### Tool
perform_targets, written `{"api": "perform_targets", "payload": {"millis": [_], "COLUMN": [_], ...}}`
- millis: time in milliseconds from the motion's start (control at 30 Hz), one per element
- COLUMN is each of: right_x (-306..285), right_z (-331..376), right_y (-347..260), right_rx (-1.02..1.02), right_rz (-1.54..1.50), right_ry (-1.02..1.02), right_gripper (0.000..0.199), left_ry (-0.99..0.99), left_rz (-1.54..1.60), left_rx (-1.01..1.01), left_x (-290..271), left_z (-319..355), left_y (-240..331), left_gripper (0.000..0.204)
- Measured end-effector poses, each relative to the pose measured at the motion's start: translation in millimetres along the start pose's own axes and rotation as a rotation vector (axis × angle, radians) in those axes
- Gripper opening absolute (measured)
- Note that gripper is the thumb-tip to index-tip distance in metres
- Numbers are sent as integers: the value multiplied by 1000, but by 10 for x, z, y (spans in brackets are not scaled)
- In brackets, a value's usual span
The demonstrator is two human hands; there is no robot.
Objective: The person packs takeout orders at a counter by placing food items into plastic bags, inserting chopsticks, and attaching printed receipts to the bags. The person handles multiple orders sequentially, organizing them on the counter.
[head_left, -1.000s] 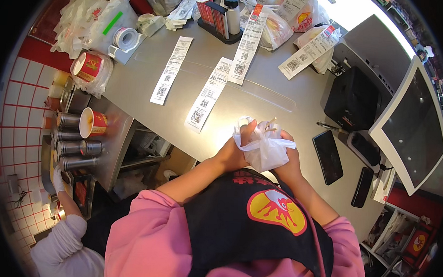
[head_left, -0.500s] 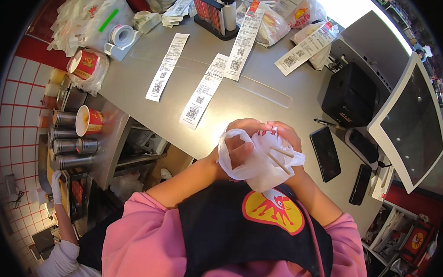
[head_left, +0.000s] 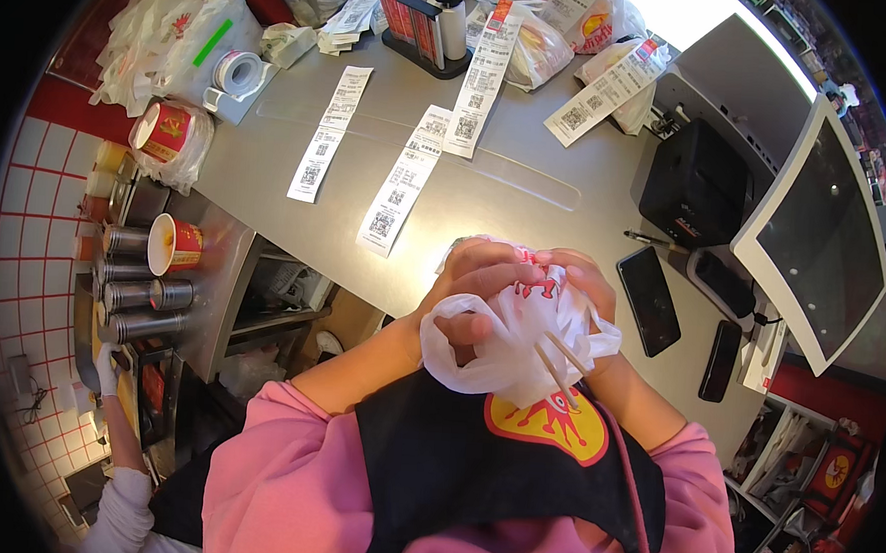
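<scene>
Both hands are at a white plastic bag (head_left: pixel 515 330), held in front of the black apron (head_left: pixel 430 426) at the near edge of the metal table (head_left: pixel 516 230). The left hand (head_left: pixel 477 288) grips its left side, fingers curled over the top and the thumb showing through a looped handle; the right hand (head_left: pixel 585 284) is closed around the other side, its fingertips close to those of the left. Red print shows on the plastic between them, and two thin wooden sticks (head_left: pixel 557 376) poke out of the bag toward the apron. What else the bag contains is hard to tell, since the fingers and folds cover it. Beyond the hands, a long paper receipt (head_left: pixel 329 135) lies flat on the table, with a second receipt (head_left: pixel 404 181) to its right. To the right of the bag rest a larger smartphone (head_left: pixel 648 300) and, near it, a smaller black handset (head_left: pixel 720 361); behind them stand a black box-shaped device (head_left: pixel 693 181) and a white-framed screen (head_left: pixel 821 236). Off to the left, a red paper cup (head_left: pixel 175 244) lies tilted by some metal canisters (head_left: pixel 146 296), and below them is a co-worker's gloved hand (head_left: pixel 106 369).
</scene>
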State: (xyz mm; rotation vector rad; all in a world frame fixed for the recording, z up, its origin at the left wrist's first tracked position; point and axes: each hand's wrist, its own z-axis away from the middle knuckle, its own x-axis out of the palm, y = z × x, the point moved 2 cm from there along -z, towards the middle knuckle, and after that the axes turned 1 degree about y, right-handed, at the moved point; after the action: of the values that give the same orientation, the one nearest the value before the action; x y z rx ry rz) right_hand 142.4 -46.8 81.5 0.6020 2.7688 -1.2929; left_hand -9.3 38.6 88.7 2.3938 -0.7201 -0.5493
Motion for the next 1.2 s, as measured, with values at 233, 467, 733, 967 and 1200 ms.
{"api": "perform_targets", "payload": {"millis": [233, 467, 733, 967, 1200], "right_x": [6, 26, -130, -516, -552], "right_z": [16, 245, 520, 415, 36], "right_y": [-31, 214, 347, 206, -191], "right_rx": [74, 605, 1001, 815, 548], "right_rz": [-142, 26, -816, -986, -142], "right_ry": [3, -76, 106, 213, -103], "right_gripper": [71, 81, 34, 8, 15], "left_ry": [19, -150, -80, 344, 242], "left_rz": [479, 8, 645, 1206, 1356], "left_rx": [-333, -538, -896, -1306, -1090], "left_x": [35, 125, 97, -275, -147], "left_z": [49, 188, 222, 11, -301], "left_y": [-32, -263, -334, -246, -2], "left_gripper": [41, 138, 121, 24, 34]}}
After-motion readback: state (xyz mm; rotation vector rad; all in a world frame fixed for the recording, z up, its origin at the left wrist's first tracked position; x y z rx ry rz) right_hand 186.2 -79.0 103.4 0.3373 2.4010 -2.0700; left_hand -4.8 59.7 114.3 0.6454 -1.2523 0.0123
